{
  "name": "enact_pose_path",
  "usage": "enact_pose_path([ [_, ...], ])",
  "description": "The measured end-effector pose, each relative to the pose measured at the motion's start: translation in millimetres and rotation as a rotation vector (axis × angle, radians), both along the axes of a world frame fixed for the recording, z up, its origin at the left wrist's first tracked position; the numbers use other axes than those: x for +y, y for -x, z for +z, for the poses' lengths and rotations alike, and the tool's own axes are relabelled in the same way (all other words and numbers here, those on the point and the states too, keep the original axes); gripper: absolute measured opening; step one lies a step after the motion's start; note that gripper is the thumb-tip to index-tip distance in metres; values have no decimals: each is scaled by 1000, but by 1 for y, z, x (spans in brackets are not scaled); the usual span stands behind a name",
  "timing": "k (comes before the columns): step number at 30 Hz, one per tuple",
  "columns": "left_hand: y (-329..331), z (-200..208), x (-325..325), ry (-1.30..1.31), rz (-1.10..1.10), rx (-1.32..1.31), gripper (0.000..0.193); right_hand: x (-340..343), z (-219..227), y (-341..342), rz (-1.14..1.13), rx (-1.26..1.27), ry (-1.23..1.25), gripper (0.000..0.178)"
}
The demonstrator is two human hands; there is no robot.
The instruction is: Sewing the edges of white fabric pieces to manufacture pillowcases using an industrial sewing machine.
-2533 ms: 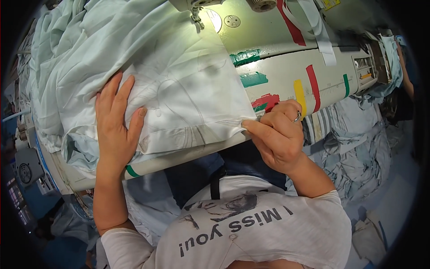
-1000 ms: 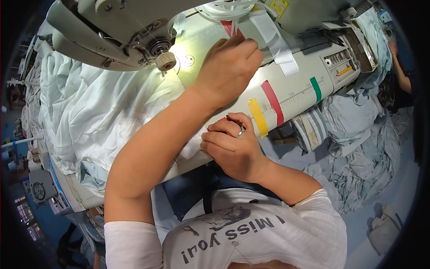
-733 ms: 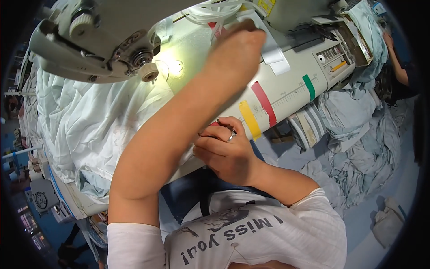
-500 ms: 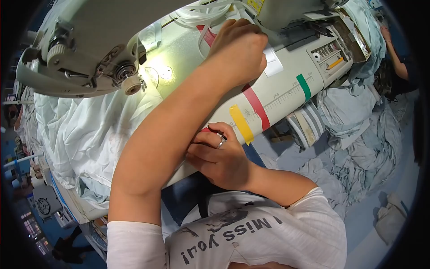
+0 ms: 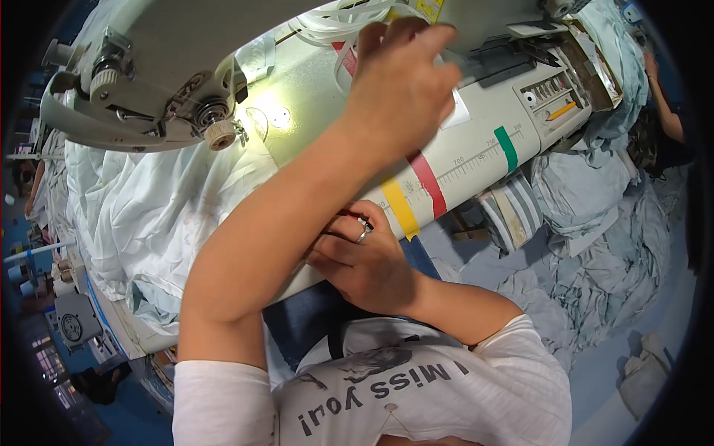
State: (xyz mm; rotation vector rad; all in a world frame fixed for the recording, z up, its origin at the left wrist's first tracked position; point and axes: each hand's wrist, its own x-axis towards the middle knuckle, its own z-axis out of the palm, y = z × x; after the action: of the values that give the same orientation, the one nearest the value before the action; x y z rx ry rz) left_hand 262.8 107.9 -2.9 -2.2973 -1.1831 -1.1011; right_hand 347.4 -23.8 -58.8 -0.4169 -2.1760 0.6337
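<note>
My left hand point(image 5: 401, 93) is raised over the sewing machine bed, beside a white paper slip point(image 5: 459, 111). Its fingers look spread and somewhat blurred, and I see nothing held in them. Below it, my right hand point(image 5: 364, 260), with a ring on one finger, rests at the near edge of the machine table point(image 5: 476, 156). Those fingers are curled round a small dark item, mostly hidden. A bit of red shows beside the fingertips. Red, yellow and green tape strips cross the printed ruler on the table edge.
The sewing machine head point(image 5: 171, 82) overhangs at upper left, with white cloth point(image 5: 141, 215) bunched beneath. A coil of white tape point(image 5: 338, 26) lies at the back. Right of the table are a small tray with a yellow pencil point(image 5: 561, 111) and piled pale fabric point(image 5: 595, 245). Another person's arm point(image 5: 662, 104) shows far right.
My left hand has lifted off the white slip and shifted slightly right, its fingers parting. The right hand stays almost still. The whole view has shifted a little.
</note>
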Motion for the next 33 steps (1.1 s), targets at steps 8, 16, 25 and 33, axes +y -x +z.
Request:
enact_pose_path([
  [8, 102, 30, -140, 620, -130, 226, 19, 2, -4, 1, -31, -10, 36, 22],
  [16, 125, 30, -126, 975, -79, -10, 14, 2, 2, 2, -41, -67, -15, 20],
  [25, 121, 9, -90, 853, -169, 22, 7, 2, 1, 4, -52, -88, -76, 17],
  [33, 118, -1, -85, 711, -246, 36, 18, 1, 1, 3, -51, -89, -62, 18],
])
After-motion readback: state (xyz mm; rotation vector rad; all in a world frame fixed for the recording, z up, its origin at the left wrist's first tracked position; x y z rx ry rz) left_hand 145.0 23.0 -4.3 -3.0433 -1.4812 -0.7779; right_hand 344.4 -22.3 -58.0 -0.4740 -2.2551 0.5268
